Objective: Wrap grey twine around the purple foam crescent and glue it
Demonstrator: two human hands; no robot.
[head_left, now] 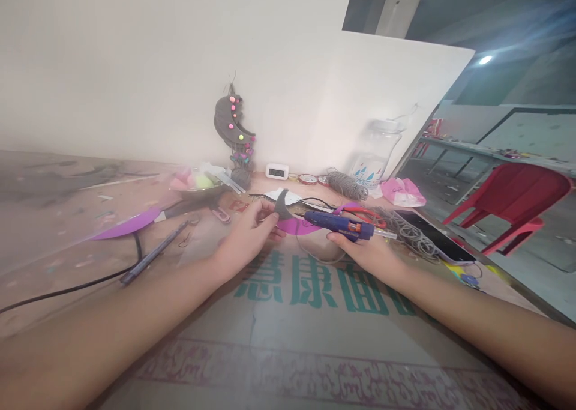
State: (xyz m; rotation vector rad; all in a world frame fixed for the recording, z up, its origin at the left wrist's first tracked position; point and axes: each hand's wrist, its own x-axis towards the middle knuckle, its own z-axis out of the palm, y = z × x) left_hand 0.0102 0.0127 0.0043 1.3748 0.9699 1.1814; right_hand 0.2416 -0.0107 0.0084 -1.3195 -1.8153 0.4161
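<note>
My left hand [246, 236] is closed, its fingertips pinching a small dark grey piece [282, 207] that curves up to a point. My right hand [366, 251] is closed around a blue hot glue gun [341, 224], held flat with a clear glue stick poking out to the right. The gun's nozzle end sits close to the grey piece. A magenta paper shape [300, 226] lies just under the two. Both hands hover over a flattened cardboard sheet [292, 314] printed with green characters.
A dark crescent ornament [231, 125] with coloured beads stands against the white wall. Nearby lie a small white clock [276, 171], a coil of grey cord [347, 185], a clear jar [375, 152], red scissors [366, 214], a phone [438, 237], a purple paper [126, 224] and a black cable [81, 284]. A red chair [513, 203] stands right.
</note>
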